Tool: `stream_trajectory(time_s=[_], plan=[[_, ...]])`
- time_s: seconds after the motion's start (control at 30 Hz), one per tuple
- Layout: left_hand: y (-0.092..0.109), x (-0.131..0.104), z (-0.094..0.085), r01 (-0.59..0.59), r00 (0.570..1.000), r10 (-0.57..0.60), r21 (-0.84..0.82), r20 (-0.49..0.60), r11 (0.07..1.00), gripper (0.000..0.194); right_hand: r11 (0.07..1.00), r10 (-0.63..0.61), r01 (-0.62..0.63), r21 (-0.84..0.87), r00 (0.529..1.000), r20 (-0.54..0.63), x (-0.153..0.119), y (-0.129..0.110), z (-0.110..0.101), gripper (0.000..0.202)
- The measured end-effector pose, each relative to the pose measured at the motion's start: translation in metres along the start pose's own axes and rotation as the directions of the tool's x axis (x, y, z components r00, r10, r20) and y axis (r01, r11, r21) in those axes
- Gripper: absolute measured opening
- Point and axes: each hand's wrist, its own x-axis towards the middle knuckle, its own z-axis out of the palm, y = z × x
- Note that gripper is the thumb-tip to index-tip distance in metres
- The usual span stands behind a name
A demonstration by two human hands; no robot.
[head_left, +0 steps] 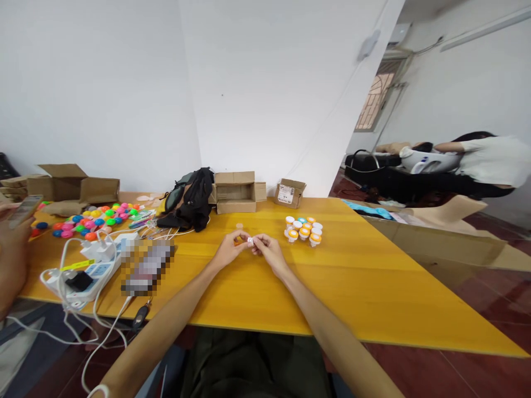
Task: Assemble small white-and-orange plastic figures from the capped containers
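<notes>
My left hand (228, 249) and my right hand (269, 251) meet over the middle of the table. Thumbs and fingertips of both pinch a small white piece with dark marks (250, 241); its kind is too small to make out. Just beyond my left fingers is a small pale round thing (239, 226), blurred against the wood. To the right of my right hand stands a cluster of several small capped pieces (303, 234), with white, orange-ringed and teal tops.
On the yellow wooden table (357, 298) lie a power strip (102, 271) with cables, a phone (148, 269), colourful balls (89, 222) and a black bag (193, 199). Open cardboard boxes (236, 207) stand behind. At far left a person's hand (14, 243) holds a phone; another person (489, 160) is at right.
</notes>
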Motion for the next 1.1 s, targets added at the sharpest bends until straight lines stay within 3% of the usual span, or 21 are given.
stream_trajectory(time_s=[0.63, 0.9, 1.1], plan=[[-0.006, 0.004, 0.001, 0.054, 0.998, -0.056, -0.180, -0.005, 0.982, 0.031, 0.999, -0.029, 0.030, -0.021, 0.999, 0.038, -0.001, -0.002, -0.001, 0.046], [-0.009, 0.002, 0.001, 0.113, 0.994, -0.107, -0.253, 0.038, 0.961, 0.042, 0.979, -0.074, 0.083, -0.184, 0.996, 0.055, 0.001, 0.007, 0.002, 0.055], [-0.006, 0.002, 0.002, 0.098, 0.994, -0.076, -0.298, 0.083, 0.950, 0.042, 0.966, -0.110, 0.119, -0.230, 0.992, 0.055, 0.002, 0.010, -0.001, 0.053]])
